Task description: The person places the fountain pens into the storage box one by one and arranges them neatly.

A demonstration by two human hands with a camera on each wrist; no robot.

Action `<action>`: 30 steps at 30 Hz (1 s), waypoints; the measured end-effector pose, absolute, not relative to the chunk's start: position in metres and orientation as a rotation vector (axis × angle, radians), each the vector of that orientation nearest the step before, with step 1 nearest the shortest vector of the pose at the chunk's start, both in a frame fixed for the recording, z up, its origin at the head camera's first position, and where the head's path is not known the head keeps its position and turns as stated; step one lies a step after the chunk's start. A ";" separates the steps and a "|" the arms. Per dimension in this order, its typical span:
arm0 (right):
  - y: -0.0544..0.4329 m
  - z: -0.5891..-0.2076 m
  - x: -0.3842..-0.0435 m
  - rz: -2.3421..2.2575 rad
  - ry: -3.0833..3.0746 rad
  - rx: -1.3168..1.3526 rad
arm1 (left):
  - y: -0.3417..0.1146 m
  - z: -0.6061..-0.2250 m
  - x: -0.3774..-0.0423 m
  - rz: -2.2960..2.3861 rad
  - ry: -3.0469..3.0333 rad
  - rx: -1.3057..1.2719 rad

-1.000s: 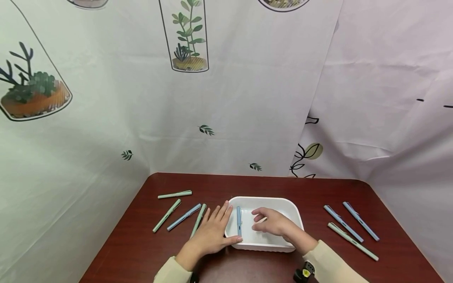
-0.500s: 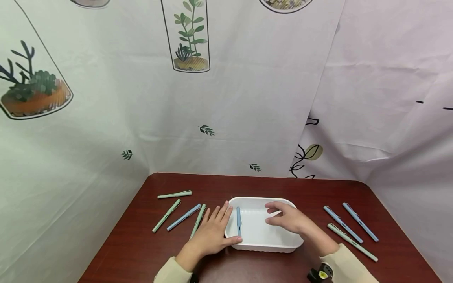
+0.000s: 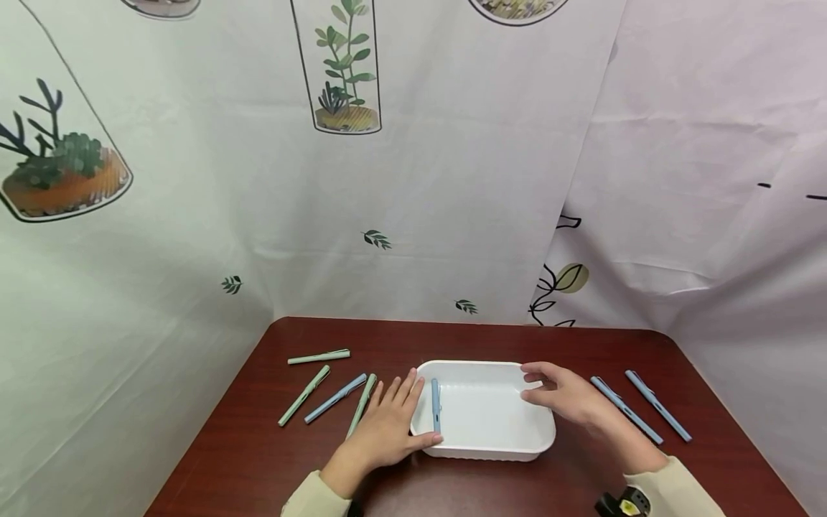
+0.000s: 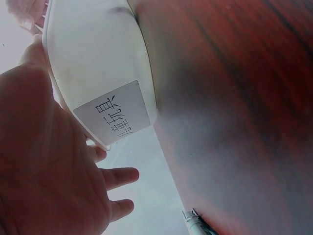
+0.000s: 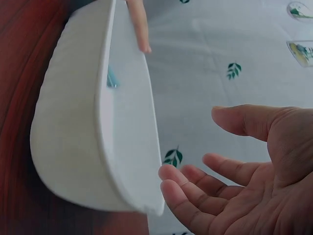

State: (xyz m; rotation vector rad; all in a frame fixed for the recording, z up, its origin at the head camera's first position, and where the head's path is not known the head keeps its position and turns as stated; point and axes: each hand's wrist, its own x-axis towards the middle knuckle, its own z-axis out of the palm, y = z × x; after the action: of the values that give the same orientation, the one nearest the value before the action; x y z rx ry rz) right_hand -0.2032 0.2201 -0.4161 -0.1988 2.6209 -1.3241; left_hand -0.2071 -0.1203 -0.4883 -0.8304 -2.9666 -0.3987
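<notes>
A white plastic tray [image 3: 497,420] stands on the table, with a blue pen [image 3: 436,406] lying inside near its left wall. My left hand [image 3: 388,424] rests on the tray's left rim, fingers spread straight and thumb over the front left corner. In the left wrist view a label with dark characters [image 4: 113,113] shows on the tray's outer wall. My right hand [image 3: 562,391] hovers at the tray's right rim, fingers loosely bent; the right wrist view shows nothing between thumb and fingers. Two blue pens, one farther right [image 3: 659,406] and one nearer [image 3: 625,409], lie beside my right forearm.
Left of the tray lie a green pen [image 3: 319,357] near the back, another green pen [image 3: 304,396], a blue pen [image 3: 335,398] and a green pen [image 3: 362,406] partly behind my left hand. A patterned white cloth [image 3: 413,194] hangs behind the dark red table [image 3: 220,467].
My right hand has moved right, from over the tray's middle to its right rim. The green pen on the right is now hidden behind my forearm. My left hand has stayed in place.
</notes>
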 end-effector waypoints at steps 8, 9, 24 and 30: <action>0.240 -0.422 -0.197 -1.351 2.630 -0.208 | -0.120 -0.488 -0.206 -0.411 -2.972 -0.828; 0.242 -0.422 -0.196 -1.364 2.626 -0.209 | -0.120 -0.488 -0.206 -0.411 -2.971 -0.829; 0.282 -0.427 -0.181 -1.255 2.743 -0.139 | -0.120 -0.489 -0.207 -0.396 -2.965 -0.829; 0.301 -0.435 -0.173 -1.245 2.768 -0.147 | -0.120 -0.487 -0.206 -0.406 -2.969 -0.832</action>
State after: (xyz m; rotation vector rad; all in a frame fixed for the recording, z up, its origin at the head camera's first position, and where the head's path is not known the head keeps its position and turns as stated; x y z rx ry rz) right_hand -0.1734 0.3010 -0.4348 -0.1475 2.7683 -1.2452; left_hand -0.2059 -0.1202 -0.4873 -0.8316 -2.9694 -0.4059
